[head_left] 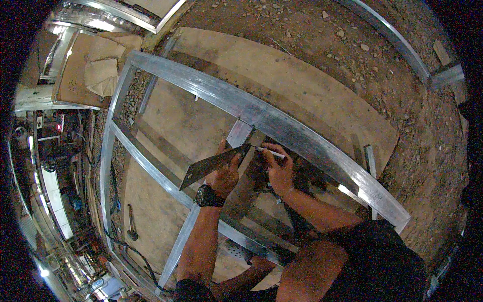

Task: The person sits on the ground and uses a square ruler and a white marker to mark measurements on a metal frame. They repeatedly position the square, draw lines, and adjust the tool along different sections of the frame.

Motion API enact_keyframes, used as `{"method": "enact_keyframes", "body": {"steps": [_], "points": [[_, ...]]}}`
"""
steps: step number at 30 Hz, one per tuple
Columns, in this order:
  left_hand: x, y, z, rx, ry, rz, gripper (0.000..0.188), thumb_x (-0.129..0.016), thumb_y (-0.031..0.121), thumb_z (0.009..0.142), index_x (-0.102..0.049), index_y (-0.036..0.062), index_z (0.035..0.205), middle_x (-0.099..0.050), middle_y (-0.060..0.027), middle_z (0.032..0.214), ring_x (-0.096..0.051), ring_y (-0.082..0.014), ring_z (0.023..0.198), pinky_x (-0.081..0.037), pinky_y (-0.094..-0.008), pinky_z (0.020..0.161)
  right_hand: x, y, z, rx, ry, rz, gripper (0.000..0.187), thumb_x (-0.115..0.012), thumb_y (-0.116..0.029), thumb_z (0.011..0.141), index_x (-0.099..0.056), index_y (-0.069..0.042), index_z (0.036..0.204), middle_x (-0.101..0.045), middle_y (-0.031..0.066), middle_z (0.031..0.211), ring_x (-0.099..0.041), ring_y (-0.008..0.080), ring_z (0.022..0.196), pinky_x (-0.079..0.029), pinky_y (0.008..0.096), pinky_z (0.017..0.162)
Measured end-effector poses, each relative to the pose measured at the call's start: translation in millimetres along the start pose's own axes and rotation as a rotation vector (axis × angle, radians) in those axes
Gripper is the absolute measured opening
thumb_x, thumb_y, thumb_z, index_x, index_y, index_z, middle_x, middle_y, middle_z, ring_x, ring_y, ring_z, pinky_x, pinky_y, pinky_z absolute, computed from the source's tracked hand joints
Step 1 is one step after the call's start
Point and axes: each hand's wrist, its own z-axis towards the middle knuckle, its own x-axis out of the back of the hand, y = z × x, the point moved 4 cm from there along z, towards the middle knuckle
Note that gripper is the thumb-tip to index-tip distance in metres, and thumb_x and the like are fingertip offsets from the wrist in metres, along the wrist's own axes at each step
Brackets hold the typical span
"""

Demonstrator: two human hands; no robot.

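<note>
My left hand (225,173), with a black watch at the wrist, closes round a flat dark metal plate (209,167). The plate tapers toward the short metal cross tube (240,132) and has a small hole near its wide end. Just right of it, my right hand (278,168) pinches a thin white pen-like stick (270,152), its tip close to the plate's narrow end. Both hands work beside the long silvery top tube (221,98) of a large metal frame, where the cross tube meets it. My fingers partly hide the lower cross tube.
Brown sheets of board (297,80) lie on stony ground under the frame. A hammer-like tool (132,222) rests at left near a black cable (143,259). Another metal frame (402,38) stands at upper right. My bent knee (314,267) is at lower right.
</note>
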Motion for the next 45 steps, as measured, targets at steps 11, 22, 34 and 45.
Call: {"method": "enact_keyframes", "body": {"steps": [11, 22, 34, 45], "points": [[2, 1, 0, 0.053, -0.035, -0.067, 0.041, -0.054, 0.030, 0.101, -0.053, 0.0030, 0.131, -0.064, -0.0107, 0.122, -0.058, -0.0221, 0.115, -0.032, -0.0365, 0.107, -2, 36, 11, -0.054, 0.019, -0.073, 0.017, -0.063, -0.016, 0.097, -0.068, -0.005, 0.109, -0.068, 0.0024, 0.099, -0.064, 0.0118, 0.091, -0.054, 0.0279, 0.078], [18, 16, 8, 0.119, -0.121, -0.100, 0.033, -0.053, 0.029, 0.101, -0.057, 0.0058, 0.125, -0.062, -0.0137, 0.128, -0.054, -0.0250, 0.125, -0.025, -0.0388, 0.116, -7, 14, 4, 0.288, -0.072, -0.367, 0.017, -0.059, -0.004, 0.096, -0.067, -0.003, 0.111, -0.067, 0.0033, 0.109, -0.064, 0.0146, 0.097, -0.053, 0.0293, 0.085], [20, 23, 10, 0.065, -0.081, -0.002, 0.021, -0.058, 0.018, 0.097, -0.064, 0.0067, 0.113, -0.065, -0.0208, 0.117, -0.063, -0.0357, 0.111, -0.051, -0.0418, 0.096, -7, -102, -17, -0.011, -0.031, 0.030, 0.028, -0.059, -0.026, 0.099, -0.064, -0.002, 0.112, -0.069, 0.0077, 0.097, -0.062, 0.0132, 0.089, -0.051, 0.0296, 0.081], [-37, 42, -164, 0.299, -0.148, -0.344, 0.027, -0.071, 0.024, 0.087, -0.070, 0.0074, 0.108, -0.071, -0.0158, 0.106, -0.067, -0.0355, 0.095, -0.054, -0.0429, 0.081, 63, -132, -53, 0.306, -0.166, -0.436, 0.035, -0.049, -0.025, 0.102, -0.059, 0.001, 0.123, -0.069, 0.0137, 0.106, -0.065, 0.0205, 0.094, -0.052, 0.0369, 0.088]]}}
